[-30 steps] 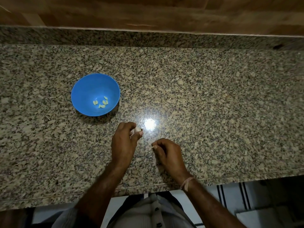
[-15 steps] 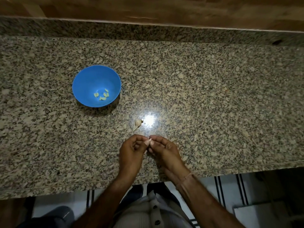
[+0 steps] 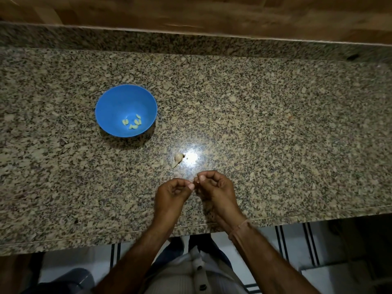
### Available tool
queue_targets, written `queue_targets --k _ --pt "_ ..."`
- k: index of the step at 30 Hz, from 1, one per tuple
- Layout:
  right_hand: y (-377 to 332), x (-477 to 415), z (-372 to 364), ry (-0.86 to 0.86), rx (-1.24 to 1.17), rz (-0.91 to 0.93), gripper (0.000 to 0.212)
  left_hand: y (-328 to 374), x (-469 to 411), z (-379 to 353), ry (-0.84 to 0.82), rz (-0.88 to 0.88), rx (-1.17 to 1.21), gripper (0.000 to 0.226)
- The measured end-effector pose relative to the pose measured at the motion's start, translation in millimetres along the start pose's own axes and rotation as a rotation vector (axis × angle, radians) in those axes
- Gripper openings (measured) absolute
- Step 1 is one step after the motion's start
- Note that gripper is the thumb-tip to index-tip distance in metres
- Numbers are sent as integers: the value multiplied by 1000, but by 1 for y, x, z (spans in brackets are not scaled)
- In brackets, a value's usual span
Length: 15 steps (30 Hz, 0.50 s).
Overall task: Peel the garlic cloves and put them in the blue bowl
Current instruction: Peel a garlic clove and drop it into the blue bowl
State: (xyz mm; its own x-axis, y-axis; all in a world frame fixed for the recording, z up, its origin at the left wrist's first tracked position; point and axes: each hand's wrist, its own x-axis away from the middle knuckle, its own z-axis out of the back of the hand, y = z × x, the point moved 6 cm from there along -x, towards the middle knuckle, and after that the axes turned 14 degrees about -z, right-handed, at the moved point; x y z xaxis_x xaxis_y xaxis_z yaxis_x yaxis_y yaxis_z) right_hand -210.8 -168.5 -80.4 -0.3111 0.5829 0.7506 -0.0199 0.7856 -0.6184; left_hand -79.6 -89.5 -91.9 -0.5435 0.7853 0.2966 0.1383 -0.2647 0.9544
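Fingertips (image 3: pixel 191 186) are bunched up tip to tip, with the left hand (image 3: pixel 171 194) and right hand (image 3: pixel 216 192) both curled and meeting over the near part of the counter (image 3: pixel 275 124). Honestly can't tell if there's a clove pinched in there or just a scrap of skin. It's too small, and the nails are the only pale bits showing. What changed: a second ago the left hand was out at the garlic piece (image 3: pixel 177 159) beside the glare, and the right hand sat apart. Since then the left one pulled back and the two hands came together. The garlic piece stayed lying on the counter just beyond them. So probably a clove got broken off and peeling is starting, but that's a guess. Off to the left and further back, well apart from the hands, the blue bowl (image 3: pixel 110 107) has a few peeled cloves (image 3: pixel 132 123) in the bottom, same as before.
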Motion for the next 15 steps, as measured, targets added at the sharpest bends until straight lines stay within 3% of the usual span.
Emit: queue_targets --k 6,15 --pt "7 -1 -6 -79 -26 -87 11 11 2 0 8 -94 -19 7" --pt "-17 6 -2 -55 492 258 7 7 -10 5 -102 -116 -252 14"
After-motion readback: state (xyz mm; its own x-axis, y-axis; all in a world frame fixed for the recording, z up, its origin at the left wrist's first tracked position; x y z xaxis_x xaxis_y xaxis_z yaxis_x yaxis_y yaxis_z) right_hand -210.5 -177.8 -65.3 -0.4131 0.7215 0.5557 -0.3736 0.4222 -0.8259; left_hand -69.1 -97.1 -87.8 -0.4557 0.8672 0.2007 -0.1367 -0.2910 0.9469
